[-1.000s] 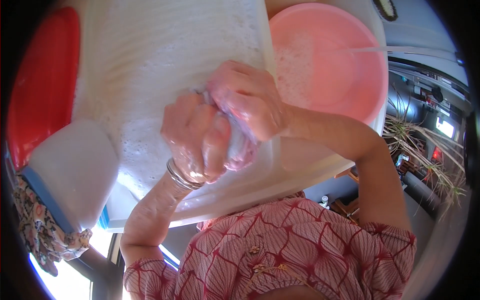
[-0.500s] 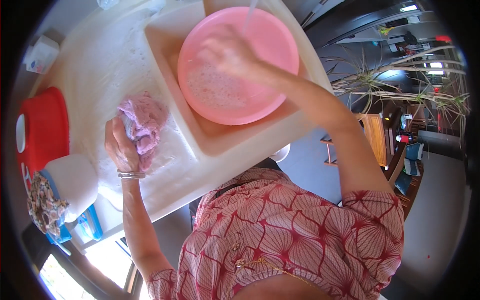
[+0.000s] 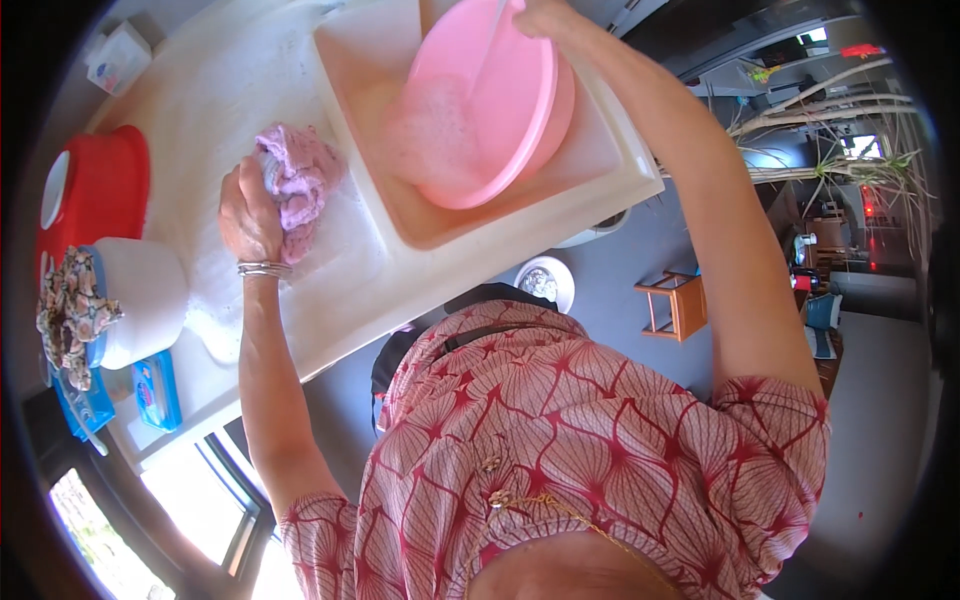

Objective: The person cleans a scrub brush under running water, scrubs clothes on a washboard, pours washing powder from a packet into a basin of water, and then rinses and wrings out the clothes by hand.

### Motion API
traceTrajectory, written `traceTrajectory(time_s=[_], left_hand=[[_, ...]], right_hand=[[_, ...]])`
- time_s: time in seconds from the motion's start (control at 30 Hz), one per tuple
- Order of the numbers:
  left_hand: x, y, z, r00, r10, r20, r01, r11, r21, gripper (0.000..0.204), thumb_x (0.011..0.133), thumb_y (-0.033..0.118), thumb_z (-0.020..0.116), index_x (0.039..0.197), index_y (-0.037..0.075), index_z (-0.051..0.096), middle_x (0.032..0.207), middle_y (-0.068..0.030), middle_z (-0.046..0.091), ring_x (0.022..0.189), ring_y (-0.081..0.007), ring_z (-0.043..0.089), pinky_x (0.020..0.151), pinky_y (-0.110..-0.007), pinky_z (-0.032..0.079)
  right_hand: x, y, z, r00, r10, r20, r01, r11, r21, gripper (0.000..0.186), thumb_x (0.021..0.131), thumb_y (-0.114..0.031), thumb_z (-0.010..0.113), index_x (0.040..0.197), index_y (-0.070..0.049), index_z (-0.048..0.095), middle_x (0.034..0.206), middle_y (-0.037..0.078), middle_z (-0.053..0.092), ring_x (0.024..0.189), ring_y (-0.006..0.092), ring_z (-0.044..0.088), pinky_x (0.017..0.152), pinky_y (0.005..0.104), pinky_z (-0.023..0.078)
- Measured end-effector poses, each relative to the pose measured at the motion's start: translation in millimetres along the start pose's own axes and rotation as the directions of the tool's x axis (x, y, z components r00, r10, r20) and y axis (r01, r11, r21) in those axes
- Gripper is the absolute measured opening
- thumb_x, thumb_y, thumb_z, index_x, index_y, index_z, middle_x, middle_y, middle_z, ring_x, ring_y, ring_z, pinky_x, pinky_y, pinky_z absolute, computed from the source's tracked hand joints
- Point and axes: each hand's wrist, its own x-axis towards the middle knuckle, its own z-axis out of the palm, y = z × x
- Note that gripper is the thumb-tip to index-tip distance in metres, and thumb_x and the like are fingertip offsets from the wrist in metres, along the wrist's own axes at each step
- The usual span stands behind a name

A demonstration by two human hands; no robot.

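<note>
A wet, crumpled lilac cloth [image 3: 297, 185] lies on the pale drainboard. My left hand [image 3: 248, 215], with a metal bangle at its wrist, has its fingers curled against the cloth's left side; some fingertips are hidden by it. At the upper right, my right hand [image 3: 542, 17] grips the rim of a round pink basin [image 3: 505, 110]. The basin is tipped toward the left inside the sink [image 3: 420, 228], and sudsy water [image 3: 435, 135] spills over its lower side. A thin stream of water runs down into the basin.
Along the left side stand a red tub [image 3: 105, 185], a white container [image 3: 145, 300] with a patterned cloth [image 3: 75, 305] on it, and a blue packet [image 3: 157, 390]. A small white box [image 3: 120, 58] sits at the upper left. A wooden stool [image 3: 675, 305] stands on the floor.
My right hand has moved from inside the basin to its far right rim. The basin, level before, is now tilted left with suds pouring out. My left hand stays at the cloth.
</note>
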Motion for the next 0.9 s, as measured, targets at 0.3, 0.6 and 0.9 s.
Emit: traceTrajectory(time_s=[0.3,0.6,0.9], left_hand=[[1,-11,6,0.997,0.062,-0.054,-0.064,0.998,-0.025,0.047,0.086,0.042,0.036,0.090,0.002,0.060,0.087,-0.0203,0.058,0.079,-0.0336,0.054,0.073,-0.039,0.039],[-1,-11,6,0.992,0.102,-0.072,-0.102,0.995,-0.008,0.048,0.086,0.043,0.038,0.098,0.003,0.061,0.093,-0.0191,0.060,0.087,-0.0331,0.056,0.077,-0.039,0.041],[1,3,9,0.991,0.128,-0.044,-0.131,0.988,-0.085,0.044,0.087,0.039,0.036,0.089,0.003,0.062,0.089,-0.0185,0.059,0.084,-0.0367,0.054,0.074,-0.041,0.040]], right_hand=[[41,-71,-69,0.992,-0.042,0.118,0.098,0.851,-0.515,0.021,0.067,-0.018,0.062,0.083,-0.004,0.067,0.091,0.016,0.064,0.085,0.0299,0.062,0.073,0.0392,0.050],[65,-102,-103,0.939,0.089,0.331,0.207,0.622,-0.755,0.019,0.063,-0.017,0.063,0.076,-0.004,0.068,0.085,0.019,0.064,0.079,0.0308,0.062,0.070,0.0389,0.050],[52,49,-120,0.842,0.083,0.532,0.350,0.668,-0.657,0.024,0.048,-0.012,0.063,0.070,-0.002,0.066,0.069,0.016,0.063,0.061,0.0277,0.060,0.059,0.0409,0.047]])
